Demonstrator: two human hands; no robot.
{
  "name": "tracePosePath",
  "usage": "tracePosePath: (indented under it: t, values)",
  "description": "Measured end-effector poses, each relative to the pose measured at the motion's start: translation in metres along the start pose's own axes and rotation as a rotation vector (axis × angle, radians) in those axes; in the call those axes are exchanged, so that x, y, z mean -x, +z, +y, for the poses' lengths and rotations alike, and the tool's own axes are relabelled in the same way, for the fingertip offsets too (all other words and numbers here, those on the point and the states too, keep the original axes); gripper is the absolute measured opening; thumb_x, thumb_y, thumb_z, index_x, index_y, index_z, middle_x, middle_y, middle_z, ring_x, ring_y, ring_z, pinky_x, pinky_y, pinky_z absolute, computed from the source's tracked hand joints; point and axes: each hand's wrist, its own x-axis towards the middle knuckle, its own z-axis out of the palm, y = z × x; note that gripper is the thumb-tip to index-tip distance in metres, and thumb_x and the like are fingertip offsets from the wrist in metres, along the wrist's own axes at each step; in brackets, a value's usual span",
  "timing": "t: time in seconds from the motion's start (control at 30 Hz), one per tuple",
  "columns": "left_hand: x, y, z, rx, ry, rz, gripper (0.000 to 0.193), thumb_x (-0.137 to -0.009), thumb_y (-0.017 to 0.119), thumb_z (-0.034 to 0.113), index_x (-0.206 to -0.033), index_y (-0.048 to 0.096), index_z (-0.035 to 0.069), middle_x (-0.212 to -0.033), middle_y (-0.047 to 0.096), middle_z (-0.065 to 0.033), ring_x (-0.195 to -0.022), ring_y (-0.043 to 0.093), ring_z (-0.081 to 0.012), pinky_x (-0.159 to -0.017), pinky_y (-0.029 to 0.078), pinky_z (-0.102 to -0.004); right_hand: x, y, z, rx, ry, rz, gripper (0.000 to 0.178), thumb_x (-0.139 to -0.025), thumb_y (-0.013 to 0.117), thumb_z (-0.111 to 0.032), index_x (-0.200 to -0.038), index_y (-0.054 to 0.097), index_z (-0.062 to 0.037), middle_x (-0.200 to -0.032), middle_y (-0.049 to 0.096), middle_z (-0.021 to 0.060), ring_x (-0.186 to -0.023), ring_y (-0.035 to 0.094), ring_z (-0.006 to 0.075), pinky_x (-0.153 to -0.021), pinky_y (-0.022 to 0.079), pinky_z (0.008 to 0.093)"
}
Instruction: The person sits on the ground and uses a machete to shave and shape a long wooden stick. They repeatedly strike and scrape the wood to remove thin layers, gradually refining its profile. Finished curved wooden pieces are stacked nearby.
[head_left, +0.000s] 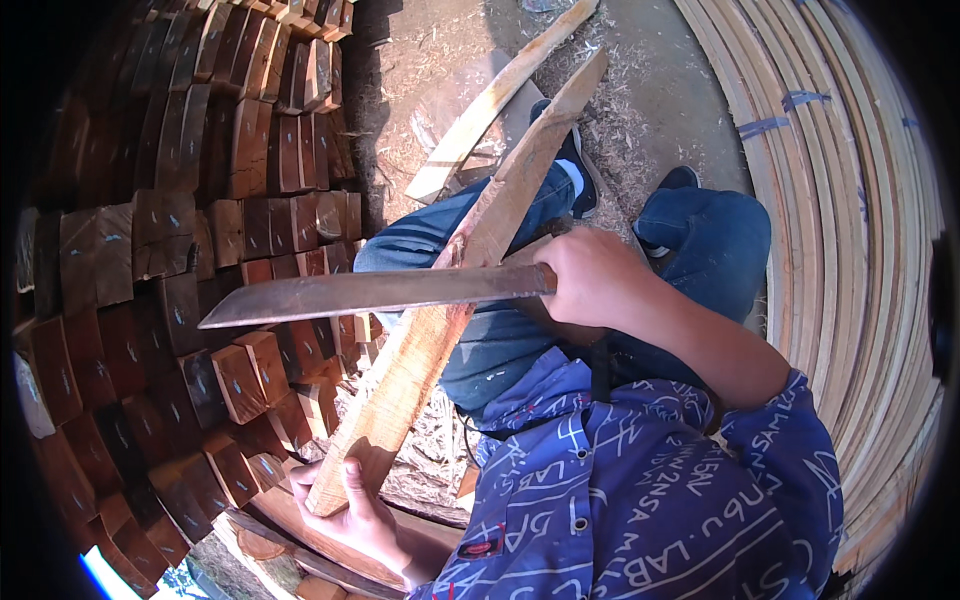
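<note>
A long wooden plank (392,388) slants across my lap, its near end low on the left and its narrow far end beyond my knees. My left hand (352,505) grips that near end, thumb on top and fingers wrapped beneath. Closed round the handle of a machete (370,298) is my right hand (590,277). The broad dark blade points left and crosses over the plank near its middle, by a knot and a reddish patch. Whether the blade touches the wood I cannot tell. Most of the handle is hidden inside my fist.
Stacked timber blocks (190,240) rise along the left side. Long light boards (800,220), bound with blue straps, lie along the right. Another rough plank (500,95) rests beyond my knees. Wood chips litter the ground (640,110). Split wood (265,550) lies at the lower left.
</note>
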Motion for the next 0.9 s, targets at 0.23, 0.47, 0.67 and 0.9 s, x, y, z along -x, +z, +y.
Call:
tracePosePath:
  t: [0.23, 0.47, 0.67, 0.9]
  values:
    - [-0.001, 0.001, -0.014, 0.049, -0.091, 0.017, 0.034, -0.079, 0.085, 0.018, -0.085, 0.054, 0.003, -0.081, 0.058, -0.0033, -0.075, 0.054, -0.0105, -0.073, 0.045, -0.0253, -0.026, 0.014, 0.057, 0.068, 0.160, 0.098, 0.016, -0.075, 0.067, -0.014, -0.081, 0.069, 0.0006, -0.081, 0.067, 0.0239, -0.083, 0.066, 0.0421, -0.077, 0.052, 0.0495]
    - [0.005, -0.001, -0.005, 0.045, -0.013, -0.008, 0.033, -0.080, 0.084, 0.017, -0.087, 0.055, 0.002, -0.082, 0.058, -0.0032, -0.075, 0.053, -0.0107, -0.073, 0.044, -0.0258, -0.006, 0.004, 0.002, 0.028, -0.013, 0.019, 0.016, -0.073, 0.063, -0.010, -0.083, 0.071, -0.0013, -0.082, 0.067, 0.0239, -0.083, 0.066, 0.0426, -0.077, 0.053, 0.0491]
    - [0.006, 0.000, -0.009, 0.019, -0.032, 0.005, 0.034, -0.079, 0.084, 0.017, -0.086, 0.054, 0.004, -0.082, 0.056, -0.0023, -0.077, 0.052, -0.0109, -0.077, 0.044, -0.0267, -0.058, -0.023, 0.161, 0.046, 0.604, 0.224, 0.018, -0.077, 0.060, -0.008, -0.086, 0.067, 0.0067, -0.086, 0.068, 0.0262, -0.085, 0.069, 0.0383, -0.077, 0.052, 0.0471]
    - [-0.005, 0.000, -0.002, 0.074, -0.068, 0.032, 0.036, -0.077, 0.086, 0.017, -0.086, 0.054, 0.003, -0.082, 0.056, -0.0033, -0.077, 0.054, -0.0124, -0.074, 0.045, -0.0284, -0.047, -0.028, 0.079, -0.374, 0.238, 0.265, 0.024, -0.078, 0.074, -0.015, -0.068, 0.055, -0.0026, -0.059, 0.054, 0.0048, -0.057, 0.050, 0.0134, -0.056, 0.041, 0.0345]
